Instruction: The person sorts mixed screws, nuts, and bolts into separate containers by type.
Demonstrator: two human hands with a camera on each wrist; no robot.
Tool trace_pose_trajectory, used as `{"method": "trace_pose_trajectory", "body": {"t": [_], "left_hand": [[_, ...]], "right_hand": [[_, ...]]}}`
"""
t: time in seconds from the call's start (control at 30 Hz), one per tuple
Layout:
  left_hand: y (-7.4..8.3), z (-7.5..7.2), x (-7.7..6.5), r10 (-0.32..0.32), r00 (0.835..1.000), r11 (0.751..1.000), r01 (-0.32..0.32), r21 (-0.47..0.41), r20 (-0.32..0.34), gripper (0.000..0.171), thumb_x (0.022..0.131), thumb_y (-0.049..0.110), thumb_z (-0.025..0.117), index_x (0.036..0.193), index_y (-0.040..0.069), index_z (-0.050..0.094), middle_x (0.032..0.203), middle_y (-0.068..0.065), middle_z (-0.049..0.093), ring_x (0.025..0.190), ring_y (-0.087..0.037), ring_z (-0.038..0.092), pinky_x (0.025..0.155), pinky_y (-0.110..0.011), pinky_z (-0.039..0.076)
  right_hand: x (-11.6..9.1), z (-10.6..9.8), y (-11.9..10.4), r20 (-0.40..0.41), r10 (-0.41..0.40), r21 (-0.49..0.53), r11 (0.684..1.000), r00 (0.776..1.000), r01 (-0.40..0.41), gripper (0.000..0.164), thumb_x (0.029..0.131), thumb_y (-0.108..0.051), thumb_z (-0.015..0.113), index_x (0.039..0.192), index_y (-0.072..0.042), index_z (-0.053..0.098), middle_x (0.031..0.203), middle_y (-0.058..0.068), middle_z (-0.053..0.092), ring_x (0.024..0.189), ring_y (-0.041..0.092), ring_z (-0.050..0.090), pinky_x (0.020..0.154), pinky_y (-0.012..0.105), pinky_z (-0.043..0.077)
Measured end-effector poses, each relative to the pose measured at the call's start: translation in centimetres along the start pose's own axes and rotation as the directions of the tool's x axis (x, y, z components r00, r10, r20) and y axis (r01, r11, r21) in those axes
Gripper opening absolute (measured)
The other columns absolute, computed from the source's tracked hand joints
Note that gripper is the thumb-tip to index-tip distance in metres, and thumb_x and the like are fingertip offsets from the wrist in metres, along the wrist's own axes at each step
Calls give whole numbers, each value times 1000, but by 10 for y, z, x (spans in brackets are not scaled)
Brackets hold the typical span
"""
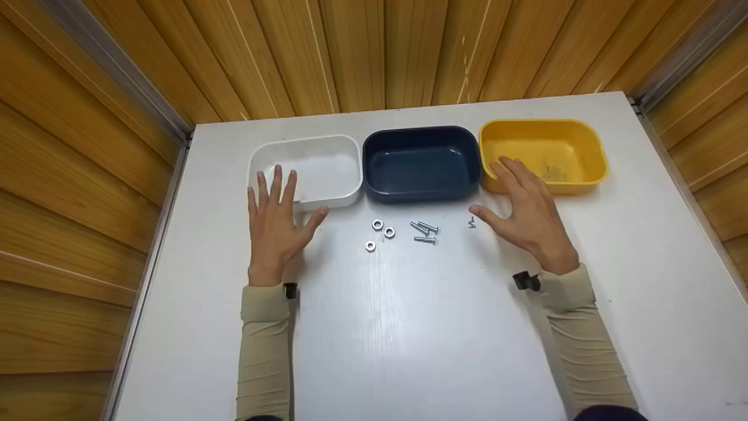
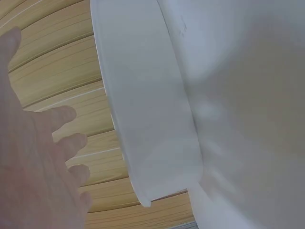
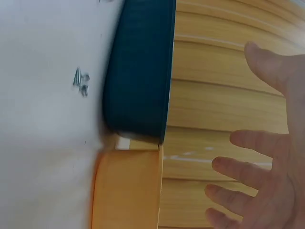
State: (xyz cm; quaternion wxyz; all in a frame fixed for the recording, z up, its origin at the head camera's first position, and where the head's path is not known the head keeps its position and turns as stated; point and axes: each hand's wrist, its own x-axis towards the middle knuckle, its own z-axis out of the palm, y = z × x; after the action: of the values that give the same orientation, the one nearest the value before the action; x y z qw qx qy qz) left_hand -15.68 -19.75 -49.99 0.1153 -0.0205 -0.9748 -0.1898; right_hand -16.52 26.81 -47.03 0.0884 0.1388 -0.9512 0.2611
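Observation:
My left hand (image 1: 274, 231) hovers with spread fingers over the near left side of the white bin (image 1: 327, 204), holding nothing. On the other side, my right hand (image 1: 529, 219) is spread too, its fingertips over the near edge of the yellow bin (image 1: 596, 146). Three hex nuts (image 1: 377, 224) lie on the table below the dark blue bin (image 1: 421, 196). To their right are three bolts (image 1: 425, 240) lying close together. A few small screws (image 1: 472, 223) sit near my right thumb, and they appear in the right wrist view as a small cluster (image 3: 82, 82).
The three bins stand side by side along the back of the white table (image 1: 409, 339). Small dark marks or bits, too small to tell, show inside the yellow bin. Wood-patterned panels (image 1: 350, 52) enclose the back and both sides.

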Motion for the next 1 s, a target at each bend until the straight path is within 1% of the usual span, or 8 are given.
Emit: {"method": "trace_pose_trajectory", "body": {"t": [0.07, 0.23, 0.4, 0.5, 0.63, 0.77, 1.0], "left_hand": [[-3, -1, -1, -10, 1000, 1000, 10, -7, 6, 105, 92, 84, 51, 169, 16, 34, 179, -9, 18, 168, -38, 0, 135, -57, -3], [-13, -5, -2, -27, 999, 1000, 27, -5, 26, 102, 95, 81, 52, 169, 13, 33, 179, -11, 17, 167, -39, 1, 135, -57, -2], [-24, -9, 1, -28, 999, 1000, 28, 2, 43, 100, 97, 79, 50, 169, 13, 32, 180, -11, 16, 167, -39, 1, 135, -57, -2], [-30, -12, 2, -29, 998, 1000, 29, 1, 51, 100, 98, 78, 49, 169, 10, 31, 179, -12, 17, 167, -39, 2, 135, -57, -1], [-39, -15, 6, -28, 997, 1000, 28, -3, 70, 103, 99, 77, 48, 169, 4, 27, 179, -15, 18, 167, -39, 4, 135, -56, -1], [-48, -18, 10, -32, 995, 999, 31, 7, 95, 105, 100, 77, 45, 169, 1, 23, 179, -16, 16, 168, -37, 3, 135, -54, -2], [-62, -19, 17, -40, 993, 999, 40, -1, 112, 106, 102, 76, 42, 169, -2, 18, 179, -18, 11, 168, -36, 1, 135, -54, -4]], "right_hand": [[1, 4, -5, -21, -37, 33, 999, 999, 38, 87, 90, -53, 82, 161, -14, 49, 169, 12, 42, 157, 40, 36, 127, 66, 27], [1, 11, -15, -39, -126, 102, 986, 991, 130, 80, 93, -45, 83, 159, -14, 51, 164, 12, 48, 152, 37, 45, 124, 64, 34], [0, 16, -24, -56, -198, 161, 965, 979, 205, 72, 95, -37, 83, 156, -9, 54, 159, 13, 53, 148, 38, 49, 124, 61, 37], [0, 19, -30, -42, -232, 190, 953, 972, 236, 68, 97, -35, 81, 154, -6, 56, 157, 13, 55, 147, 38, 50, 123, 59, 39], [-2, 25, -38, 0, -258, 221, 942, 966, 252, 66, 99, -35, 79, 154, -6, 56, 156, 13, 56, 147, 37, 50, 122, 59, 39], [-2, 35, -46, 41, -270, 250, 935, 962, 252, 64, 100, -38, 77, 153, -8, 57, 154, 12, 58, 145, 35, 52, 123, 58, 39], [-1, 58, -51, 93, -309, 357, 898, 947, 258, 58, 99, -36, 78, 147, -8, 62, 145, 9, 64, 138, 27, 59, 119, 50, 45]]}}
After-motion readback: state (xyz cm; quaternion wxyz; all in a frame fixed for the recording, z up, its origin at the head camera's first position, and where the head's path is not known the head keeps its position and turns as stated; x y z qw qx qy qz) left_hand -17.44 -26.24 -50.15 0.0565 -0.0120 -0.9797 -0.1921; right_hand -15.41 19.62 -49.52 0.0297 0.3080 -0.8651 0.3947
